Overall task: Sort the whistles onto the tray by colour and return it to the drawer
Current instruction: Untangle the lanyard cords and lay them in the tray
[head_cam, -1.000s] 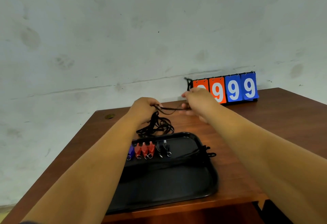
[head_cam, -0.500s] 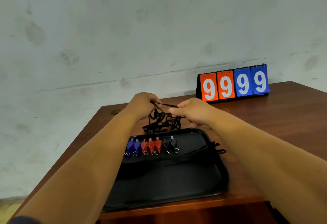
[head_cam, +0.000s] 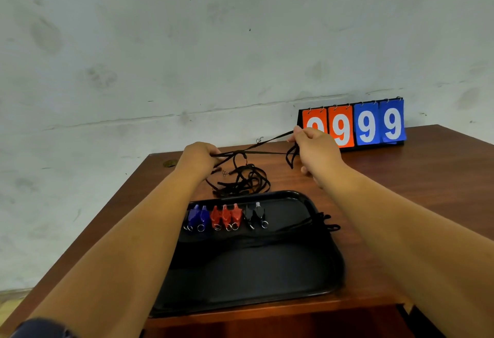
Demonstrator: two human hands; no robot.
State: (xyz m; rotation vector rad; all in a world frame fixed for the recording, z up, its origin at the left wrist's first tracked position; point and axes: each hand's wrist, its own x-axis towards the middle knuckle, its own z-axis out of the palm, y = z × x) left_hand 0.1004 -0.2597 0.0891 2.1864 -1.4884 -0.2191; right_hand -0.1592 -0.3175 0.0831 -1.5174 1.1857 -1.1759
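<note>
A black tray (head_cam: 307, 279) lies on the wooden table. Along its far edge sit two blue whistles (head_cam: 198, 216), three red whistles (head_cam: 226, 215) and two black whistles (head_cam: 254, 213), grouped by colour. Black lanyards lie across the tray and hang over its right rim (head_cam: 324, 224). Behind the tray is a tangle of black lanyards (head_cam: 242, 181). My left hand (head_cam: 199, 154) grips one end of a black lanyard (head_cam: 263, 148), and my right hand (head_cam: 312, 145) pinches the other end. The lanyard is stretched between them above the tangle.
A flip scoreboard (head_cam: 355, 124) reading 9999 in orange and blue stands at the back right of the table (head_cam: 427, 190), against the wall. A small round brass-coloured piece (head_cam: 169, 162) is set in the table's far left corner.
My hands have moved apart, the right one going up and to the right, and the lanyard between them is now pulled long. The view has shifted a little.
</note>
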